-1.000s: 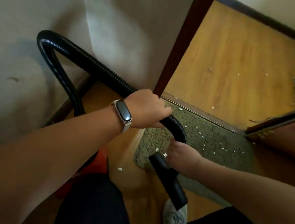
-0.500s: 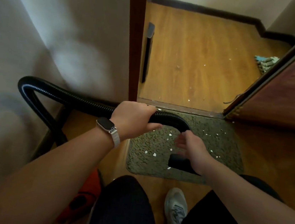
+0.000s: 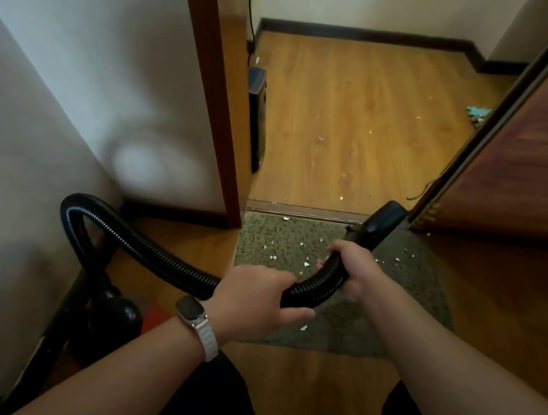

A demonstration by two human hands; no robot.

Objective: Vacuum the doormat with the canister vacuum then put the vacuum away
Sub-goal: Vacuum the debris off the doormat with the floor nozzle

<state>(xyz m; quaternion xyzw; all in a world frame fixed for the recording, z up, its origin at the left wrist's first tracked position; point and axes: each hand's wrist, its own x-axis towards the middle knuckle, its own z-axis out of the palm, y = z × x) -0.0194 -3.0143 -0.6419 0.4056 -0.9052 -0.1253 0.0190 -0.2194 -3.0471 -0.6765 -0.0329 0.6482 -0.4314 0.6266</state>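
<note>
Doormat (image 3: 296, 241): scraps at 12 o'clock. Hose (image 3: 156, 255): my left hand (image 3: 254, 303) and right hand (image 3: 353, 268), fingers wrapped, steer nozzle (image 3: 379, 225).

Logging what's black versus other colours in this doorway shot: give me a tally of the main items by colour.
Black: 2, the vacuum hose and the nozzle
Grey-green: 1, the doormat
White: 1, the watch strap
Teal: 1, the cloth
Total: 5

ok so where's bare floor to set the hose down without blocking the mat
Bare wood lies between the doormat near edge and the person's legs, and beyond the threshold past the black box. The left strip by the wall is crowded by the hose loop and the vacuum.
</note>
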